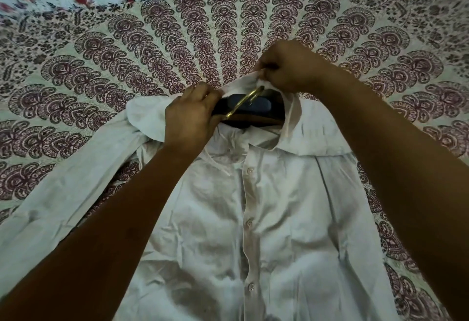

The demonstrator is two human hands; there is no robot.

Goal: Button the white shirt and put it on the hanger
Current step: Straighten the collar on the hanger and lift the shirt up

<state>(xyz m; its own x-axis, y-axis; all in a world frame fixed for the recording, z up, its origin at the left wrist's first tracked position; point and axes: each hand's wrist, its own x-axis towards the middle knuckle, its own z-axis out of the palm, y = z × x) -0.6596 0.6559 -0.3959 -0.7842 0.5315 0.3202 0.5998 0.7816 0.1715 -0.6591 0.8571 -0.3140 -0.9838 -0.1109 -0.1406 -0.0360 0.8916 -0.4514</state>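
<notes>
The white shirt [266, 219] lies buttoned on the bed [76, 54], collar at 12 o'clock. The left hand [189, 115] grips the dark hanger [256, 109] inside the collar; the right hand [286, 67] pinches the collar just above. The hanger's long axis runs 9 to 3 o'clock.

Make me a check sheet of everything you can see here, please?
Surface: patterned bedspread, maroon prints, under the shirt.
Job's things: white shirt lying front up, visible buttons fastened; dark hanger with a brass hook in the collar opening.
Clutter: nothing seen.
Grippers: left hand grips the hanger and collar; right hand pinches the collar.
Cables: nothing seen.
Surroundings: only bedspread in view.
</notes>
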